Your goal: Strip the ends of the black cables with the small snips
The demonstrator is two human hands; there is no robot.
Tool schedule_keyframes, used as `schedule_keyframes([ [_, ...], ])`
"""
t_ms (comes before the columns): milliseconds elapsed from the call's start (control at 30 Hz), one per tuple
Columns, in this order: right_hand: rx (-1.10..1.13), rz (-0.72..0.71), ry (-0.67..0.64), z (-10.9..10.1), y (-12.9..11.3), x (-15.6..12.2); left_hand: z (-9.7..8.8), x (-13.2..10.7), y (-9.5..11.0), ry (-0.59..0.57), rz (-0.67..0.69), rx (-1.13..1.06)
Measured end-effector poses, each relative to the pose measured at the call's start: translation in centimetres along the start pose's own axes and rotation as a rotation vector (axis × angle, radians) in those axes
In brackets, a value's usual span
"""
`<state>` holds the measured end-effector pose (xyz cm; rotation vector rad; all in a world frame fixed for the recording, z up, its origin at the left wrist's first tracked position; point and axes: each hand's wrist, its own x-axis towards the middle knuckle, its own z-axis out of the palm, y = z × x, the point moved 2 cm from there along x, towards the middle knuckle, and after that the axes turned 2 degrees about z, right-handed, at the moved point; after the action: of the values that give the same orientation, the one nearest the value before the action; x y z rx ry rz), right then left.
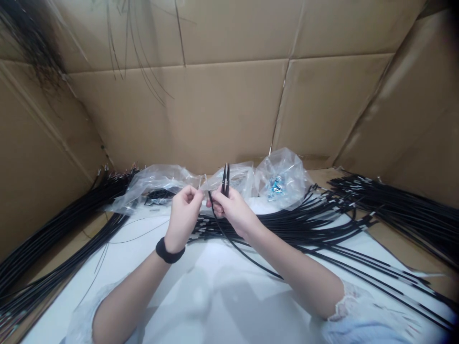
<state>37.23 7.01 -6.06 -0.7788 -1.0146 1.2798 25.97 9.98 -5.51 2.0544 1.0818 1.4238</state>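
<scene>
My left hand [185,210] is closed in a pinch, with the thumb and forefinger pressed together. A thin pale sliver shows above those fingertips, too small to make out. Close beside it, my right hand [231,206] wraps around black pliers [225,180], whose two slim prongs point up. Between its thumb and fingers my right hand also grips a black cable [233,244], which trails down under my right forearm. The cable's pale stripped end rises above the fingers, near the left fingertips.
Clear plastic bags [283,165] lie along the back, one with small blue pieces [276,185]. Many black cables [304,227] spread over the white table [201,296]. More cable bundles lie left [68,222] and right [405,205]. Cardboard walls [222,110] enclose the table.
</scene>
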Motion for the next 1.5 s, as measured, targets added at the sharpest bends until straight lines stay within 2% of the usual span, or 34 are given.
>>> schedule_keyframes([
  [33, -0.006, 0.0, 0.01, 0.0, 0.1, 0.1, 0.0, 0.1, 0.0, -0.021, -0.024, -0.02],
  [67, -0.016, -0.005, 0.012, -0.1, 0.1, 0.1, -0.2, 0.2, 0.2, -0.006, 0.011, 0.008],
  [167, -0.083, -0.028, 0.01, -0.2, 0.3, 0.2, -1.0, 0.0, 1.5, 0.082, 0.292, 0.212],
  [233, -0.156, -0.065, 0.012, -0.3, 0.4, 0.3, -1.3, -0.3, 2.1, 0.035, 0.376, 0.303],
  [300, -0.231, -0.122, 0.016, -0.5, 0.6, 0.4, -1.5, -0.5, 2.2, -0.022, 0.328, 0.338],
  [400, -0.288, -0.202, 0.02, -0.6, 0.8, 0.5, -1.5, -0.7, 2.2, -0.034, 0.259, 0.343],
  [533, -0.209, -0.158, 0.03, -0.6, 0.9, 0.5, -1.3, -0.6, 2.3, -0.012, 0.293, 0.405],
  [600, -0.102, -0.083, 0.037, -0.5, 0.9, 0.5, -1.3, -0.3, 2.0, -0.072, 0.21, 0.347],
  [633, -0.05, -0.047, 0.032, -0.4, 0.9, 0.5, -1.3, 0.0, 1.7, -0.148, 0.125, 0.252],
  [733, 0.063, 0.006, 0.012, -0.2, 0.8, 0.4, -1.1, 0.6, 0.8, -0.421, -0.173, -0.206],
  [800, 0.129, 0.023, 0.013, -0.3, 0.6, 0.4, -1.0, 0.8, 0.5, -0.493, -0.265, -0.403],
  [867, 0.202, 0.042, 0.034, -0.4, 0.4, 0.3, -0.8, 0.6, 0.5, -0.418, -0.258, -0.398],
  [967, 0.279, 0.04, 0.055, -0.5, -0.1, 0.2, -0.3, -0.2, 0.8, -0.134, -0.071, -0.143],
  [1033, 0.314, 0.022, 0.051, -0.6, -0.5, 0.1, 0.4, -0.9, 0.9, 0.007, 0.02, -0.079],
  [1100, 0.343, -0.018, 0.071, -0.6, -0.7, 0.2, 1.4, -1.6, 0.9, 0.012, 0.0, -0.189],
  [1167, 0.342, -0.05, 0.118, -0.7, -0.7, 0.3, 2.5, -2.0, 0.9, -0.093, -0.015, -0.303],
  [1233, 0.291, -0.064, 0.147, -0.9, -0.8, 0.5, 3.2, -2.2, 1.3, -0.173, 0.007, -0.35],
  [1333, 0.1, -0.076, 0.147, -1.6, -1.3, 0.8, 3.1, -1.8, 1.7, -0.132, 0.003, -0.362],
  [1400, -0.134, -0.112, 0.128, -2.5, -2.3, 1.0, 2.8, -1.4, 1.8, -0.148, -0.045, -0.39],
  [1500, -0.528, -0.223, 0.089, -4.3, -4.4, 0.7, 2.2, -0.7, 1.8, -0.291, -0.191, -0.505],
])
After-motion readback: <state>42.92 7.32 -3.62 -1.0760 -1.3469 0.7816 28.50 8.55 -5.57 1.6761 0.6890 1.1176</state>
